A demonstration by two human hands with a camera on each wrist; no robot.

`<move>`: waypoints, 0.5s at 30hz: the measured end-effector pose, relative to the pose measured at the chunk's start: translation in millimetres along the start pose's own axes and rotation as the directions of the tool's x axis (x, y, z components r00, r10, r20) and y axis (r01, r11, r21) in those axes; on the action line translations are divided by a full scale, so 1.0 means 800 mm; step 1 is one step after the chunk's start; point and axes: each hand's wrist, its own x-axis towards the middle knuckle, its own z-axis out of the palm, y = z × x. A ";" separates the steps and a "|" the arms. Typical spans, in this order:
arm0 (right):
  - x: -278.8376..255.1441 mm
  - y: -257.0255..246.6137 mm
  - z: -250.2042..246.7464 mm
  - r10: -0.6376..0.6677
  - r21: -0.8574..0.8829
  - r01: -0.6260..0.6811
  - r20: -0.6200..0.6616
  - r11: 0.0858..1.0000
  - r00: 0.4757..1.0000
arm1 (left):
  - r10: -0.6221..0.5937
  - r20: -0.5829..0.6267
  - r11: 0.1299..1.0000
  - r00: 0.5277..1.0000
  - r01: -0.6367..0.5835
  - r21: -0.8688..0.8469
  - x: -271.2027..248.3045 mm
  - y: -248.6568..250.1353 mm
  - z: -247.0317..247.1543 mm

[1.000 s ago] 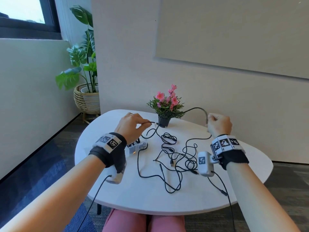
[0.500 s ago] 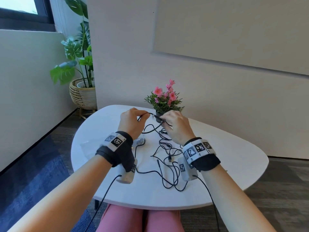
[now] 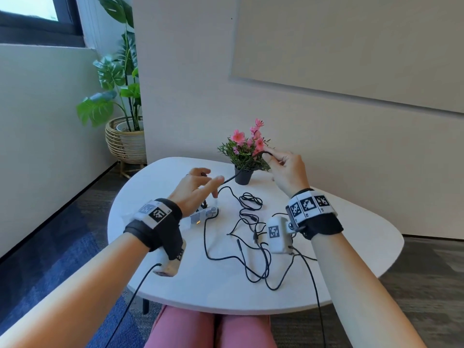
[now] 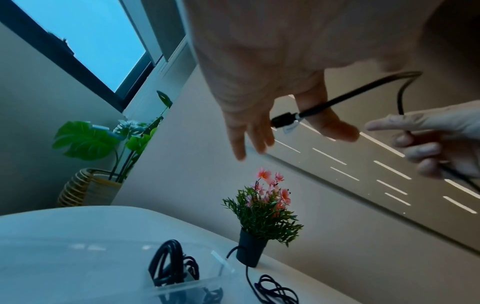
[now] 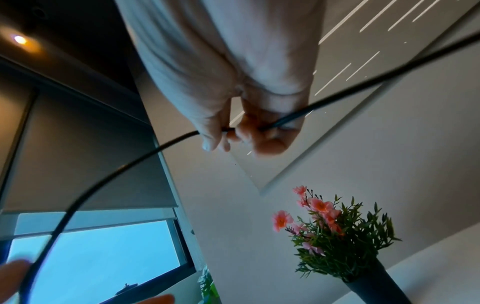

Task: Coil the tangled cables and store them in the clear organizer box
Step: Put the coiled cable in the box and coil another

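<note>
My left hand (image 3: 209, 176) hovers over the table's left middle with its fingers spread; thumb and a finger pinch the plug (image 4: 283, 121) of a black cable (image 3: 227, 181). This cable runs past the flower pot up to my right hand (image 3: 273, 157), which pinches it in curled fingers (image 5: 259, 131) in front of the flowers. More black cables (image 3: 251, 234) lie tangled on the table between my wrists. The clear organizer box (image 4: 218, 273) stands under my left hand, with a coiled cable (image 4: 168, 265) in it; in the head view my hand hides most of the box (image 3: 200, 217).
The round white table (image 3: 175, 285) carries a small black pot of pink flowers (image 3: 243, 175) at its far side, close to the wall. A large leafy plant in a woven basket (image 3: 125, 139) stands on the floor at the left.
My right hand has moved right and up, away from the left hand, drawing out a length of cable. The left hand's fingers have spread.
</note>
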 end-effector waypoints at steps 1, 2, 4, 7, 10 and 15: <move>0.002 0.002 -0.002 0.012 0.004 -0.012 -0.010 1.000 1.000 | 0.020 -0.022 0.999 1.000 -0.019 0.035 -0.002 -0.001 -0.001; 0.003 0.003 -0.003 0.018 0.002 -0.018 -0.005 1.000 1.000 | 0.046 -0.037 0.997 0.998 -0.044 0.068 -0.002 -0.003 -0.002; 0.003 0.006 -0.002 0.050 -0.016 -0.049 0.038 0.999 0.998 | 0.102 -0.042 0.987 0.994 -0.096 0.126 -0.001 -0.007 -0.004; -0.004 0.004 0.003 0.094 -0.006 -0.095 0.187 0.996 0.978 | 0.111 -0.122 0.994 0.986 -0.112 0.005 0.003 -0.003 0.001; -0.018 0.002 0.017 0.066 0.032 -0.077 0.271 0.997 0.960 | -0.065 -0.220 0.833 0.973 -0.069 -0.550 0.007 0.010 0.006; -0.038 -0.004 0.039 0.024 0.003 -0.027 0.366 1.000 0.930 | -0.185 -0.188 0.495 0.965 -0.073 -0.866 0.013 0.031 0.002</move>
